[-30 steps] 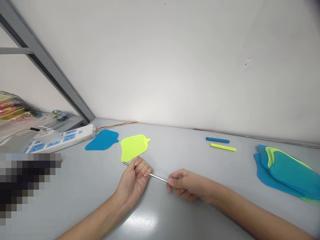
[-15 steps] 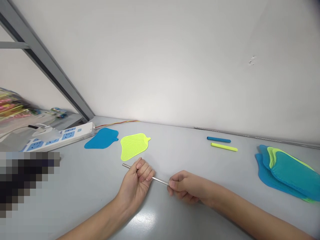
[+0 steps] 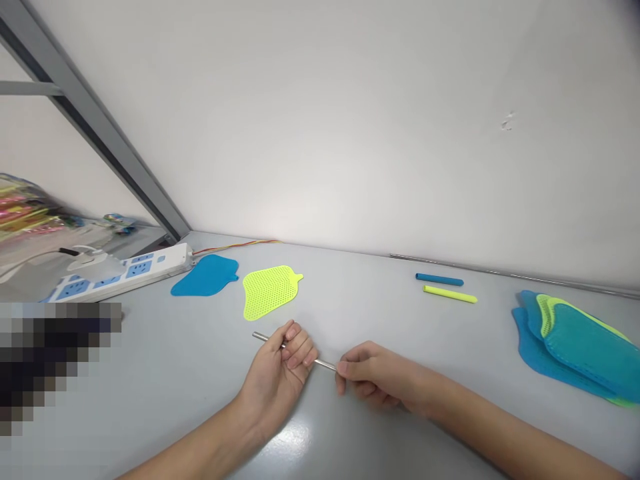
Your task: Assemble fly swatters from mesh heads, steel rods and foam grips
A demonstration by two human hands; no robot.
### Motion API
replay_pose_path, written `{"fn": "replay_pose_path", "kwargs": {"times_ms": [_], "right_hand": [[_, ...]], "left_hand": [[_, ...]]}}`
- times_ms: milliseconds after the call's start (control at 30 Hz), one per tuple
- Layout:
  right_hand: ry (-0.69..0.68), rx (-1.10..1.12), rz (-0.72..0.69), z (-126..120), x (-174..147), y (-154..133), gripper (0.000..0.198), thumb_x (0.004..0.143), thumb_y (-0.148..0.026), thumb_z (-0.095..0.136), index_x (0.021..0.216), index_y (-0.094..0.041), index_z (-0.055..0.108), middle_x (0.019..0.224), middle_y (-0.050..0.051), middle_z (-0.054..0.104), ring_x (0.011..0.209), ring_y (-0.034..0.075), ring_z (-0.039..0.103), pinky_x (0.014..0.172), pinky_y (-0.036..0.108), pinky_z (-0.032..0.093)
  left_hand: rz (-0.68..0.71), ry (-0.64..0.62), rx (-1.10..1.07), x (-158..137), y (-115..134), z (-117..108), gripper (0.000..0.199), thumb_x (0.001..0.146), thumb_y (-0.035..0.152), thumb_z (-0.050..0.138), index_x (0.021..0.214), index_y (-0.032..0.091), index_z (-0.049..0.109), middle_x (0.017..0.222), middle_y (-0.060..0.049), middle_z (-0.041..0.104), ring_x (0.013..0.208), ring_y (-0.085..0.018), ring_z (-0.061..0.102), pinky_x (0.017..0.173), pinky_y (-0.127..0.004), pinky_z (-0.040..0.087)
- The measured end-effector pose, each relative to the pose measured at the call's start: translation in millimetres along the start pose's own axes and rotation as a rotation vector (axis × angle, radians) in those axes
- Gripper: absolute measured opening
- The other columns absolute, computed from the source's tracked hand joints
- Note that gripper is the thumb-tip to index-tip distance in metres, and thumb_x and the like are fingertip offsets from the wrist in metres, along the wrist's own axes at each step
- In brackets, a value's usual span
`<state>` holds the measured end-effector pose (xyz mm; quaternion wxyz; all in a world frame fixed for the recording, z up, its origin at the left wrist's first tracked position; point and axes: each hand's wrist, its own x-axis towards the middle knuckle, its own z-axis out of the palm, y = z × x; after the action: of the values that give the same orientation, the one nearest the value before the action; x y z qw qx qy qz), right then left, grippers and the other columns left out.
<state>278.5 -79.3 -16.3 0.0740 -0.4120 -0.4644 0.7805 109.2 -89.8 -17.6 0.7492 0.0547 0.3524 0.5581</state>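
Note:
A thin silvery metal rod (image 3: 326, 365) slants across the front of the table, held in both hands. My left hand (image 3: 283, 373) has its fingers curled round the rod, palm up, and the rod's far end sticks out on its left. My right hand (image 3: 375, 373) pinches the rod near its other end between thumb and fingers; that end is hidden in the hand. Just beyond my left hand lies a yellow-green perforated fly swatter head (image 3: 270, 292). To its left is a blue fly swatter head (image 3: 206, 276).
A blue tube (image 3: 440, 279) and a yellow-green tube (image 3: 450, 294) lie at the back right. Blue and yellow-green swatter heads (image 3: 590, 347) are piled at the right edge. A white power strip (image 3: 170, 261) stands at left; metal rods (image 3: 480, 271) lie along the wall.
My left hand has slid along the rod towards my right hand, so less of the rod shows between them. My right hand has stayed nearly still.

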Motion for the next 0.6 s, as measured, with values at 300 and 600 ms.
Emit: {"fn": "replay_pose_path", "kwargs": {"times_ms": [300, 600], "right_hand": [[0.02, 0.0, -0.022, -2.8, 0.0, 1.6, 0.032, 0.077, -0.046, 0.047, 0.068, -0.016, 0.052, 0.05, -0.007, 0.027, 0.039, 0.003, 0.018, 0.035, 0.017, 0.012], [0.015, 0.006, -0.016, -4.1, -2.2, -0.9, 0.03, 0.076, -0.045, 0.047, 0.069, -0.016, 0.053, 0.051, -0.007, 0.025, 0.04, 0.003, 0.017, 0.037, 0.018, 0.011]], "left_hand": [[-0.059, -0.034, 0.122, 5.0, 6.9, -1.8, 0.012, 0.084, 0.017, 0.046, 0.077, 0.013, 0.054, 0.048, 0.007, 0.023, 0.042, -0.004, 0.026, 0.054, -0.021, 0.043], [-0.072, -0.039, 0.219, 3.3, 11.6, 1.9, 0.008, 0.077, 0.021, 0.058, 0.079, 0.013, 0.058, 0.051, 0.005, 0.033, 0.049, -0.005, 0.037, 0.059, -0.021, 0.046]]}}
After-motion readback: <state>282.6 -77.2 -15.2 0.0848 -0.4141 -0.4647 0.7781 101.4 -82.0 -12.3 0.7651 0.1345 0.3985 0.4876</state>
